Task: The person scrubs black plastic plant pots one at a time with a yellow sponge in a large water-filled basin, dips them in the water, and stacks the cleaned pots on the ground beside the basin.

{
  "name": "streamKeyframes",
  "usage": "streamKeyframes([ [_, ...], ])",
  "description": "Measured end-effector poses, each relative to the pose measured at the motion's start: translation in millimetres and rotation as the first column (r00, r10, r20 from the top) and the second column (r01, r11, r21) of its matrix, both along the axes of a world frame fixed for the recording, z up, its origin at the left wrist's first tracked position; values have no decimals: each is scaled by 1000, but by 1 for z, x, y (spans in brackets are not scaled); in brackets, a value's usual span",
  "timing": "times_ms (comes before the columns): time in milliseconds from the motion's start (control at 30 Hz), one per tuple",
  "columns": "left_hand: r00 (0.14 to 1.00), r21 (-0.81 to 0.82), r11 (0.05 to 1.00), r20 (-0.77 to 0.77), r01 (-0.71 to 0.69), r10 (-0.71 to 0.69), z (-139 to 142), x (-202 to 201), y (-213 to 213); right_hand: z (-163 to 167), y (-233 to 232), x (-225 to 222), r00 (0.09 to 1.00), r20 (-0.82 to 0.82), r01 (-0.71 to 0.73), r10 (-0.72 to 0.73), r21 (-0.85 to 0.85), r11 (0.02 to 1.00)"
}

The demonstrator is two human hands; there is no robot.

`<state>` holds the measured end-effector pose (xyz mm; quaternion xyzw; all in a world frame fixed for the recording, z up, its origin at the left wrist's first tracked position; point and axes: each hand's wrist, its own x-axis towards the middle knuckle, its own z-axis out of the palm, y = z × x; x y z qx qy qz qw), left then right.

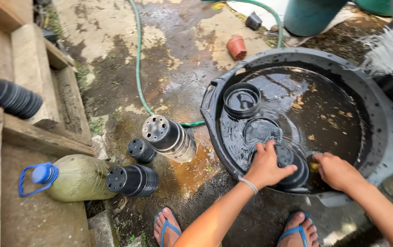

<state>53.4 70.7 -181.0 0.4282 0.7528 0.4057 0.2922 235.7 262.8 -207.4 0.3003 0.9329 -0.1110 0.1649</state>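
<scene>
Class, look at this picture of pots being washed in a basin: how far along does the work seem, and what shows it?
Seemingly done: three stacks of black pots lie on the wet ground. In hand: the left hand grips a black pot at the tub edge, while the right hand holds something small and yellow against it. Left: two more pots sit in the murky water, and an orange pot lies beyond.

Wet concrete floor (178,55): tub (390,137), pots (132,180).

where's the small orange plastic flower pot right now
In the head view, the small orange plastic flower pot lies tipped on wet concrete at upper centre, just beyond the black water-filled tub's rim, beside the green hose.
</scene>
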Motion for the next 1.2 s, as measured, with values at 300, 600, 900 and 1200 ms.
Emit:
streamKeyframes([
  [300,991,-306,945,-16,119,-130,-78,9,44,-12,1,-21,974,209,105,-85,-85,991],
  [600,991,-448,886,6,123,-135,-103,12,72,-12,10,-22,983,97,162,-154,-85,983],
  [900,991,-326,946,-127,1,-45,-33,17,50,-9,21,-30,982,127,147,-137,-77,986],
  [1200,938,-136,990,-336,44,-88,10,10,44,16,18,-40,983,78,170,-168,-22,985],
])
